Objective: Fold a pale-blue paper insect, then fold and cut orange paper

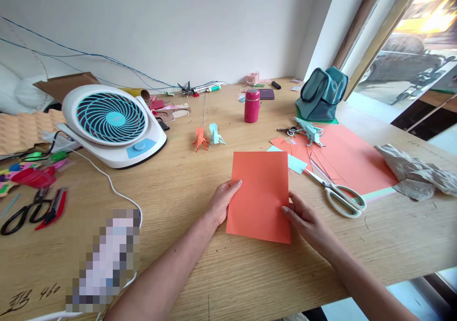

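Observation:
A rectangular sheet of orange paper [259,195] lies flat on the wooden table [200,268] in front of me. My left hand [222,202] grips its left edge, thumb on top and fingers curled under. My right hand [307,222] pinches its right edge low down, fingers closed on the paper. White-handled scissors [339,195] lie just right of the sheet, apart from both hands.
A white and teal desk fan [112,123] stands at the left with its cord running forward. Orange and blue origami figures [207,138], a pink bottle [252,105], a teal bag [321,95], orange paper scraps [342,159], a crumpled cloth [416,173] and black scissors [24,211] surround the sheet.

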The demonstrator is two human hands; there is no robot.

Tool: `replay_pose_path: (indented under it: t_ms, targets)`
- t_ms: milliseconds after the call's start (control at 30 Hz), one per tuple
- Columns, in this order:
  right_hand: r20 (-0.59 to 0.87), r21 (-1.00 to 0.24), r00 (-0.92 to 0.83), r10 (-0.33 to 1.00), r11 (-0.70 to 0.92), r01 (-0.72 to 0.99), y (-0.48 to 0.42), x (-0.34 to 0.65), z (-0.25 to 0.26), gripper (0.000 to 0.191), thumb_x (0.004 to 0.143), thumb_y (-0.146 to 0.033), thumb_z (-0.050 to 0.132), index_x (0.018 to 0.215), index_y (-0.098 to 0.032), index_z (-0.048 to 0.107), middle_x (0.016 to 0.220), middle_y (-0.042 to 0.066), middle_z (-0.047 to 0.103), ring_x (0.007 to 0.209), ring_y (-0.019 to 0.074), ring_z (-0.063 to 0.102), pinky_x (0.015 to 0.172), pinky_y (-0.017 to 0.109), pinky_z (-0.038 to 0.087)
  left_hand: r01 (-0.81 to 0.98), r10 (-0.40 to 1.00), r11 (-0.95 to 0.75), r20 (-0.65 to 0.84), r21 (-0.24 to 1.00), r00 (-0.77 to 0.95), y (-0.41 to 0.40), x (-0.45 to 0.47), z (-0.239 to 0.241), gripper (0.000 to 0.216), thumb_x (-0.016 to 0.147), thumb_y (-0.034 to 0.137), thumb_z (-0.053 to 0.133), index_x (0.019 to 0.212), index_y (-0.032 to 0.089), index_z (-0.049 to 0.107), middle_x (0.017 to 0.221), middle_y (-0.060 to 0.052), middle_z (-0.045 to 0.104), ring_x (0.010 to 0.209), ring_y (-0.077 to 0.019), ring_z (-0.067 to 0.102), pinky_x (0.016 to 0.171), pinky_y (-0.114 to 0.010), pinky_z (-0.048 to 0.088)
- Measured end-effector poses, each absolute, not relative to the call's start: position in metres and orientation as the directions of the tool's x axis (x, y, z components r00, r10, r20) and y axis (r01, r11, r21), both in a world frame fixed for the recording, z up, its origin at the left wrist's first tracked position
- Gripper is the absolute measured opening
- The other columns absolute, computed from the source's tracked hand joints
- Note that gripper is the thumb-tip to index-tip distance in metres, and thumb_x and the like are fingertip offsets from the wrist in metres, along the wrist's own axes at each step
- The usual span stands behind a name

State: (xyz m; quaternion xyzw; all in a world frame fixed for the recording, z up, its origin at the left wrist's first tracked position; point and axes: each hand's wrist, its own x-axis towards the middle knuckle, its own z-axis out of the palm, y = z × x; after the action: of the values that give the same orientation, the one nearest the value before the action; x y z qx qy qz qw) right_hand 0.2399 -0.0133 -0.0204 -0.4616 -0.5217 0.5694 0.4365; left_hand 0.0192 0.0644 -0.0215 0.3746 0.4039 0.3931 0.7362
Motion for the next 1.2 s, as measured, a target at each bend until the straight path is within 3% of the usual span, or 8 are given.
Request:
replay_pose_path:
  t_ms: [100, 300, 500, 633, 800, 1033, 1100, 1200]
  targets:
    - [-0.100, -0.992, -0.202, 0.974, -0.112, -0.049, -0.004, 0.238, -0.018, 0.051, 0.092, -0.053, 0.059, 0.138, -0.031, 0.050, 0.119, 0.007, 0.069, 0.106, 0.0264, 0.064, 0.083, 0.037, 0.054, -0.356, 0.879, 0.449, -0.335, 0.819, 0.338, 0.065, 0.019, -0.022, 0.042, 0.066, 0.042, 0.086, 0.094, 0.015, 0.071, 0.093, -0.009, 0.078, 0.090, -0.0242, 0.074, 0.084, -0.036, 0.058]
    - [-0.143, -0.990, -0.015, 0.990, -0.143, 0.000, 0.022, 0.237, -0.015, 0.048, 0.084, -0.064, 0.062, 0.111, -0.024, 0.067, 0.092, 0.003, 0.071, 0.081, 0.0204, 0.064, 0.067, 0.029, 0.052, -0.383, 0.869, 0.474, -0.353, 0.793, 0.346, 0.067, 0.016, -0.022, 0.044, 0.063, 0.039, 0.088, 0.096, 0.016, 0.072, 0.095, -0.009, 0.079, 0.099, -0.0270, 0.074, 0.094, -0.040, 0.056]
    - [0.006, -0.998, 0.020, 1.000, 0.008, -0.059, 0.029, 0.230, -0.014, 0.042, 0.084, -0.062, 0.063, 0.106, -0.027, 0.068, 0.099, 0.004, 0.072, 0.093, 0.0237, 0.064, 0.079, 0.033, 0.052, -0.392, 0.826, 0.523, -0.337, 0.757, 0.452, 0.064, 0.015, -0.025, 0.041, 0.067, 0.035, 0.087, 0.101, 0.015, 0.073, 0.102, -0.010, 0.078, 0.103, -0.0274, 0.073, 0.099, -0.042, 0.054]
    - [0.009, -0.999, 0.019, 1.000, 0.010, -0.052, 0.034, 0.232, -0.012, 0.039, 0.086, -0.061, 0.061, 0.099, -0.025, 0.069, 0.089, 0.004, 0.071, 0.086, 0.0227, 0.063, 0.076, 0.033, 0.051, -0.341, 0.826, 0.516, -0.351, 0.786, 0.441, 0.062, 0.018, -0.028, 0.039, 0.066, 0.034, 0.088, 0.098, 0.015, 0.075, 0.102, -0.010, 0.078, 0.106, -0.0281, 0.072, 0.101, -0.042, 0.052]
    - [0.019, -1.000, 0.137, 0.990, 0.021, -0.014, 0.050, 0.239, -0.002, 0.044, 0.079, -0.064, 0.066, 0.073, -0.020, 0.064, 0.066, -0.002, 0.056, 0.063, 0.0140, 0.049, 0.062, 0.028, 0.043, -0.293, 0.818, 0.489, -0.315, 0.822, 0.482, 0.062, 0.016, -0.027, 0.043, 0.067, 0.033, 0.087, 0.106, 0.018, 0.075, 0.111, -0.010, 0.076, 0.111, -0.0275, 0.070, 0.103, -0.042, 0.050]
    - [0.009, -0.999, 0.160, 0.987, 0.016, -0.046, 0.063, 0.241, 0.008, 0.054, 0.073, -0.060, 0.074, 0.054, -0.020, 0.044, 0.056, -0.006, 0.035, 0.053, 0.0084, 0.030, 0.053, 0.025, 0.031, -0.198, 0.777, 0.540, -0.395, 0.818, 0.489, 0.063, 0.014, -0.019, 0.045, 0.067, 0.032, 0.087, 0.106, 0.015, 0.074, 0.112, -0.013, 0.076, 0.108, -0.0294, 0.070, 0.099, -0.043, 0.053]
    - [-0.002, -0.998, 0.169, 0.986, 0.010, -0.068, 0.065, 0.239, 0.006, 0.052, 0.073, -0.060, 0.074, 0.054, -0.020, 0.046, 0.056, -0.006, 0.039, 0.053, 0.0084, 0.033, 0.054, 0.025, 0.035, -0.184, 0.772, 0.551, -0.414, 0.814, 0.481, 0.064, 0.014, -0.017, 0.047, 0.066, 0.032, 0.088, 0.107, 0.015, 0.074, 0.112, -0.013, 0.076, 0.109, -0.0298, 0.070, 0.098, -0.042, 0.054]
    - [-0.018, -0.994, 0.174, 0.985, 0.000, -0.105, 0.068, 0.239, 0.005, 0.042, 0.074, -0.060, 0.071, 0.067, -0.020, 0.060, 0.064, -0.003, 0.054, 0.058, 0.0106, 0.047, 0.060, 0.026, 0.044, -0.175, 0.769, 0.552, -0.416, 0.815, 0.486, 0.063, 0.013, -0.016, 0.047, 0.066, 0.033, 0.087, 0.108, 0.016, 0.074, 0.113, -0.013, 0.075, 0.108, -0.0291, 0.070, 0.098, -0.042, 0.054]
